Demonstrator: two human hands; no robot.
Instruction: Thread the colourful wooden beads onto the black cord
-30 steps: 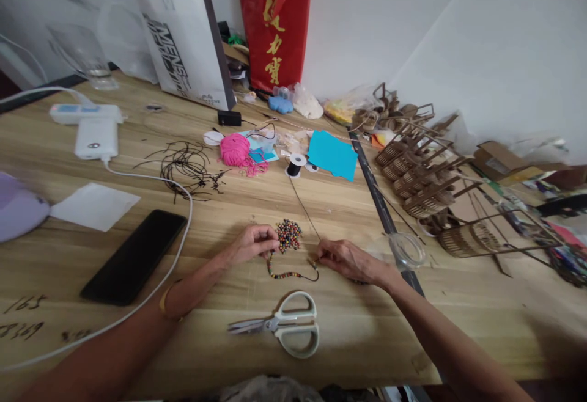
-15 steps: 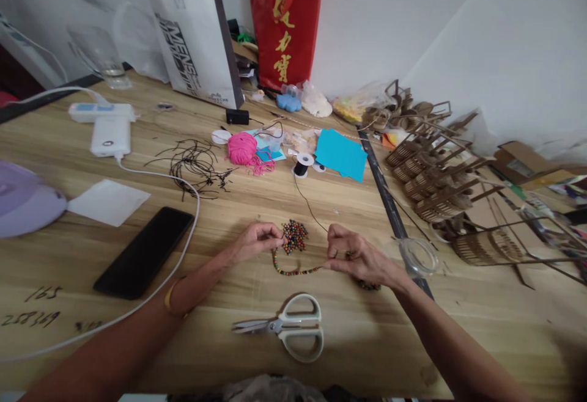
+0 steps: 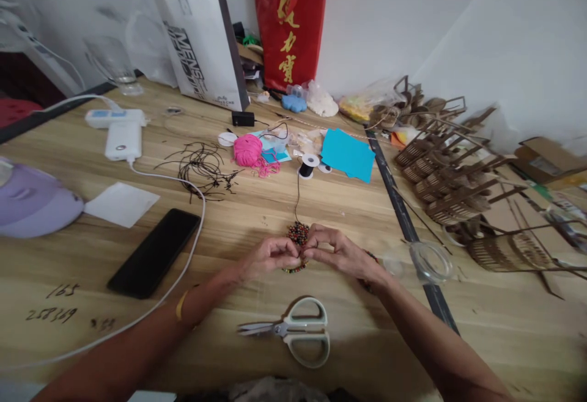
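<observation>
My left hand and my right hand meet fingertip to fingertip, both pinching. A short loop of beaded cord, strung with small multicoloured beads, hangs just under the fingertips. Exactly what lies between the fingers is too small to see. Right behind them is a pile of loose dark, red and yellow beads. Black cord runs from a white spool down toward the pile. More beads show partly hidden by my right wrist. Scissors with pale handles lie in front of my hands, blades to the left.
On the left lie a black phone, a white cable and cut black cords. Pink yarn and blue sheets are farther back. Clear tape rolls and small woven baskets sit at the right.
My hands have come together; the right moved left to meet the left fingertips. The beaded loop between them is now shorter and mostly covered. The view has shifted slightly.
</observation>
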